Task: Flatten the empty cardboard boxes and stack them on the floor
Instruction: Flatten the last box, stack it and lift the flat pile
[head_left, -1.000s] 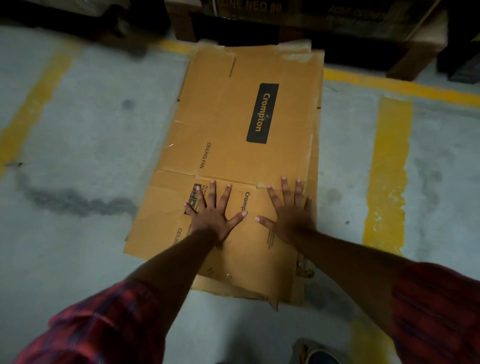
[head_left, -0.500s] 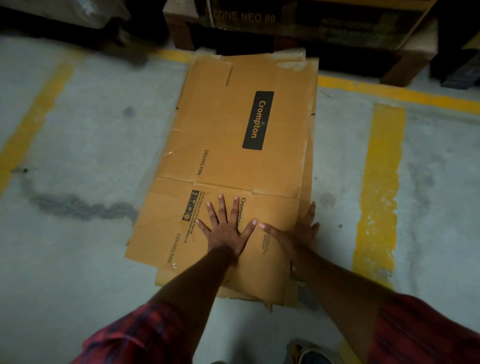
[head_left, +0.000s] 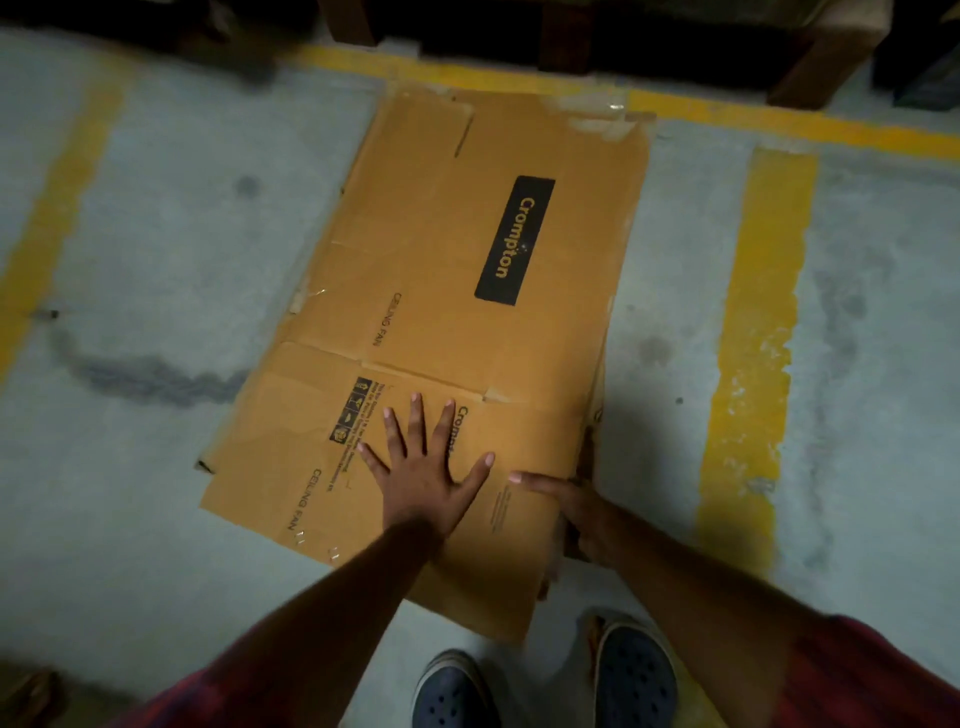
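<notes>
A flattened brown cardboard box (head_left: 441, 270), printed "Crompton" and "CEILING FAN", lies on the grey floor on top of other flattened cardboard whose edges show along its right side. My left hand (head_left: 423, 467) presses flat on its near flap with the fingers spread. My right hand (head_left: 576, 509) is at the box's near right edge. Its thumb lies on top of the cardboard and its fingers go down over the edge, out of sight.
Yellow painted lines (head_left: 748, 353) run along the concrete floor to the right, to the left and across the back. Dark wooden pallets (head_left: 810, 62) stand behind the box. My two dark shoes (head_left: 634, 675) are just below the box's near corner.
My right hand has slid from flat on top of the flap to the box's right edge, fingers dropping over it. My left hand stayed pressing flat. The view moved closer.
</notes>
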